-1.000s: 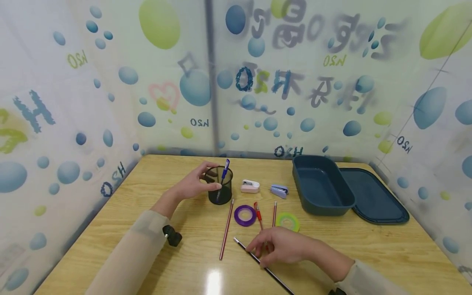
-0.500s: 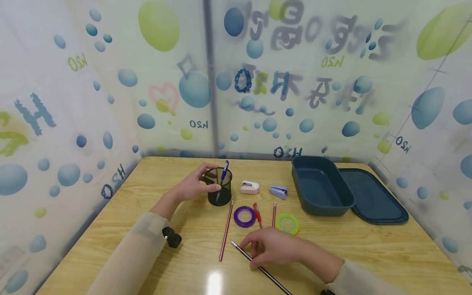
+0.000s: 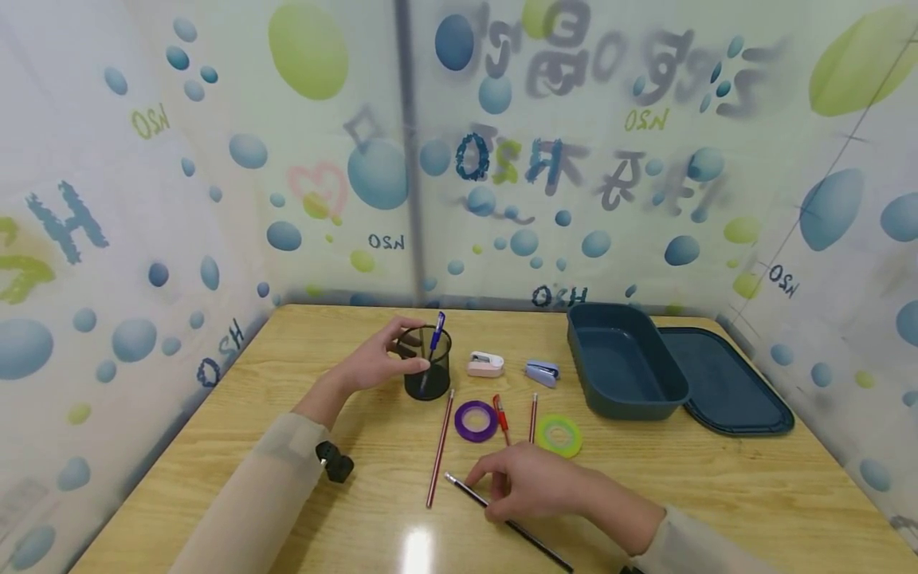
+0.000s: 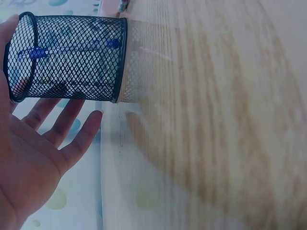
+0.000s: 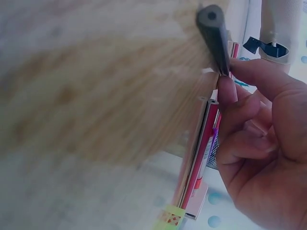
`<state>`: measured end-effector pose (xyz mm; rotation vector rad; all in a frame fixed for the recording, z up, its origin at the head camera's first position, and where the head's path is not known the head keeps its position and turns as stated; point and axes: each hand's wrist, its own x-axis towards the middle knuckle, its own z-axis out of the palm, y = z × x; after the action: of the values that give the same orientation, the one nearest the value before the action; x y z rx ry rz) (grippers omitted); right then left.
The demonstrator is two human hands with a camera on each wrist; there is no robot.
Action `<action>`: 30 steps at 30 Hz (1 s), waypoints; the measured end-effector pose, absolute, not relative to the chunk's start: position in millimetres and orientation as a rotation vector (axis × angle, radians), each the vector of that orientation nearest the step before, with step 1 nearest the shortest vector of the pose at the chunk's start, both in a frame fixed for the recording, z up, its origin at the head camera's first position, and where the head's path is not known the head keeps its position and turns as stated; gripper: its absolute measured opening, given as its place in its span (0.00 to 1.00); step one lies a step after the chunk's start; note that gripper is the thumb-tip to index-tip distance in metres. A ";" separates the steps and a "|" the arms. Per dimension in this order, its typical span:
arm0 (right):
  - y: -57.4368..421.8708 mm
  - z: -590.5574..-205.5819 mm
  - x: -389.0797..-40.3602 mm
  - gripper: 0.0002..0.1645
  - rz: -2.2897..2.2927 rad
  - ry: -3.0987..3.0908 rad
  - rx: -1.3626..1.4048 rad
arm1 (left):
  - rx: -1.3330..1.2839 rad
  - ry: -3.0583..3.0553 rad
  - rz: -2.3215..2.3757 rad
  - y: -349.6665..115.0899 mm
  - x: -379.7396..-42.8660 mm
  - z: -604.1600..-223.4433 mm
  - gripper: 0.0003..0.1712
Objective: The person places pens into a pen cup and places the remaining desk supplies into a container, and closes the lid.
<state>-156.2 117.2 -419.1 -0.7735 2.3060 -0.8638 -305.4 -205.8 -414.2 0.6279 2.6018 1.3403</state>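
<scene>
At the back of the wooden table stands a black mesh pen holder (image 3: 430, 381) with a blue pen (image 3: 437, 332) leaning in it. My left hand (image 3: 369, 365) holds it from the left, thumb on the near side and fingers round the back. In the left wrist view the mesh pen holder (image 4: 76, 57) shows the pen through its wall. Near the front, my right hand (image 3: 541, 482) pinches a black pencil (image 3: 527, 536) between thumb and index finger, its eraser end pointing away to the left. In the right wrist view the pencil's (image 5: 213, 36) blunt end faces the camera.
Between the hands lie a red pencil (image 3: 441, 450), a purple tape roll (image 3: 459, 421), a red pen (image 3: 501, 414), another red pencil (image 3: 534, 416) and a green tape roll (image 3: 576, 437). Behind are pink (image 3: 485, 366) and blue (image 3: 542, 373) staplers. A dark bin (image 3: 631, 402) and lid (image 3: 739, 387) stand right.
My right hand has shifted slightly left along with the black pencil, whose eraser end has come nearer the left red pencil. The left hand stays on the pen holder.
</scene>
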 end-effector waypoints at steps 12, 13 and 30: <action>117.0 -420.9 -155.4 0.21 -0.886 2.309 -0.770 | 0.625 2.597 1.348 -205.8 -306.6 -415.1 0.44; 117.3 -420.9 -155.5 0.21 -0.893 2.302 -0.767 | 0.628 2.596 1.349 -205.7 -306.7 -415.1 0.44; 124.3 -411.9 -162.5 0.17 -1.216 2.136 -0.735 | 0.639 2.593 1.358 -206.4 -308.6 -418.3 0.44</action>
<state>-162.5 124.3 -411.9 -0.7354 2.1358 -1.2158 -308.6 -206.4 -418.3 0.6394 2.5928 1.3575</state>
